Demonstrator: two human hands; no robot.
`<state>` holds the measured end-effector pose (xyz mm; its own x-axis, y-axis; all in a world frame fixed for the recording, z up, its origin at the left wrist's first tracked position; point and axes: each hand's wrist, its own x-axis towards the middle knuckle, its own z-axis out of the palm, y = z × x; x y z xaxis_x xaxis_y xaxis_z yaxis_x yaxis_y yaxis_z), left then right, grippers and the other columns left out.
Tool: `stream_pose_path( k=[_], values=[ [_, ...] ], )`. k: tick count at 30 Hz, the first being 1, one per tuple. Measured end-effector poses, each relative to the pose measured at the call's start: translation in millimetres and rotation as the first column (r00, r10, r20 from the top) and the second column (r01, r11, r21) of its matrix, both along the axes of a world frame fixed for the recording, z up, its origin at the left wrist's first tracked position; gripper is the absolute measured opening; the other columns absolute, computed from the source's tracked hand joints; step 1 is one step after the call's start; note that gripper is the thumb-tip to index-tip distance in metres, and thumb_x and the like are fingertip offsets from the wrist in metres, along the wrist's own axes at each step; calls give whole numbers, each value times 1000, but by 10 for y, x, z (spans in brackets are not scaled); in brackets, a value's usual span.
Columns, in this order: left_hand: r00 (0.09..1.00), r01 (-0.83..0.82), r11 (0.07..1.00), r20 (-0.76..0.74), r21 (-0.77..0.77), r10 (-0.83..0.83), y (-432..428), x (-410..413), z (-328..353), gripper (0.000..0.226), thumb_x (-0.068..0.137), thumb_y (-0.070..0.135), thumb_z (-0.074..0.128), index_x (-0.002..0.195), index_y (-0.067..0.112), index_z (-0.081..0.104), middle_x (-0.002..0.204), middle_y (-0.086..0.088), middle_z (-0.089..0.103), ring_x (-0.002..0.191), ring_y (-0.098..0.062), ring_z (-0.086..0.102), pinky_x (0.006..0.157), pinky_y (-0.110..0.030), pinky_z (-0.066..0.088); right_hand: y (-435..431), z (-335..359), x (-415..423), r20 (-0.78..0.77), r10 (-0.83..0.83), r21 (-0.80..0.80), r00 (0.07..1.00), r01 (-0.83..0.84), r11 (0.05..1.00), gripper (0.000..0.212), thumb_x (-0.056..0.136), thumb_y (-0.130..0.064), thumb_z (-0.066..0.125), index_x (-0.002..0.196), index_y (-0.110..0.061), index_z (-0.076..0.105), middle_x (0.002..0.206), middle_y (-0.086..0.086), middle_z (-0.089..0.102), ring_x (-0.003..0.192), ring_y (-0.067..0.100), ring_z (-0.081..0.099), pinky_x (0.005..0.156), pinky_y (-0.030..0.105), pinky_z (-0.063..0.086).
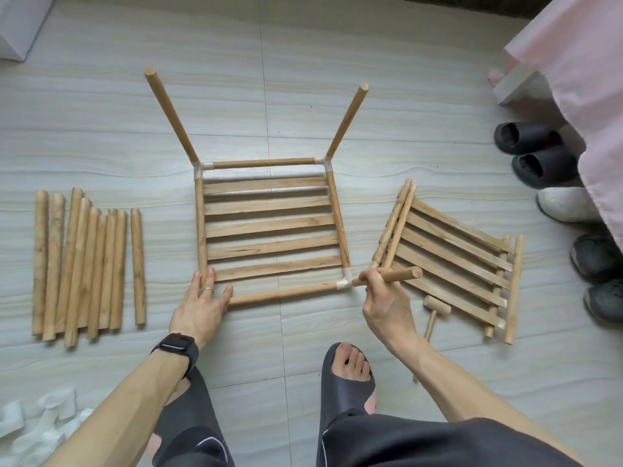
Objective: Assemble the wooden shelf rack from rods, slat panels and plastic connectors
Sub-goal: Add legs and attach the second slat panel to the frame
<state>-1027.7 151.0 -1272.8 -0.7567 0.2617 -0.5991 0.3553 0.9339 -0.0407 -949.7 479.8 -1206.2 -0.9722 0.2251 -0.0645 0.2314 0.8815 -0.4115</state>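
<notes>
One rod [387, 277], likely light and stiff, pinched mid-length by right hand [384, 299] at centre-right connector [344, 284]; left hand [202, 299] flat, steadying frame [279, 295].

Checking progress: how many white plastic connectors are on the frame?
3: far-left connector, far-right connector, near-right connector. The left hand covers the near-left corner; a fourth may be hidden.

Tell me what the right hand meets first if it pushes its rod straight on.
The white plastic connector at the near right corner of the frame; the rod in the right hand seems just short of it.
</notes>
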Motion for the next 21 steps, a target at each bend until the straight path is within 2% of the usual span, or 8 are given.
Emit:
stream_pose_path(
  k=[3,5,8,10,12,16,18,21],
  values=[
    [997,-40,997,66,70,35,-41,14,71,80,98,-9,27,162,32,2,167,-6,-21,153,-32,-18,121,-40,26,-86,-21,1,112,-79,-68,991,87,994,34,98,1,40,120,-18,57,121,12,63,107,34,59,78,36,46],
    [994,-100,981,62,168,91,-123,49,117,82,95,-8,32,162,33,9,169,-1,-13,156,-28,-6,123,-39,21,-164,-67,5,168,-118,-90,979,134,987,46,97,-1,39,135,-25,50,132,16,57,105,32,59,75,34,44],
    [980,-182,926,-15,330,198,-312,151,160,67,99,9,42,159,31,23,168,3,15,149,-23,27,119,-36,30,-311,-182,23,305,-125,-58,944,150,987,62,97,-12,47,153,-34,29,160,24,17,82,23,62,71,32,50],
    [937,-301,871,-48,388,345,-460,178,182,59,99,18,45,156,31,32,160,1,33,142,-20,38,112,-35,39,-469,-290,21,403,-143,-35,904,171,985,66,96,-20,51,155,-30,24,162,27,8,104,35,64,87,38,52],
    [863,-431,827,-102,361,494,-627,146,204,54,98,22,46,151,29,39,150,0,45,132,-20,47,101,-35,47,-686,-379,-21,477,-151,3,866,170,985,65,95,-29,52,153,-22,25,162,28,8,137,45,40,108,45,41],
    [766,-602,777,-141,182,627,-895,-12,220,42,97,34,50,137,19,46,132,-6,57,119,-26,55,90,-38,49,-1155,-465,-229,468,-13,190,884,-87,978,71,95,-48,45,157,-23,21,167,24,-4,154,39,3,122,47,19],
    [749,-647,753,-81,122,657,-966,-86,172,40,98,39,52,130,16,45,127,-9,59,116,-29,58,87,-38,50,-1338,-534,-336,435,181,155,882,-272,950,72,97,-48,43,160,-30,14,169,17,-8,156,35,-5,124,46,13],
    [695,-708,692,-29,140,718,-1008,-152,74,35,99,39,53,122,15,44,122,-10,62,110,-31,62,83,-38,50,-1564,-684,-464,483,416,92,771,-517,851,73,100,-44,39,160,-41,-2,167,6,-24,155,34,-14,125,50,11]
  ],
)
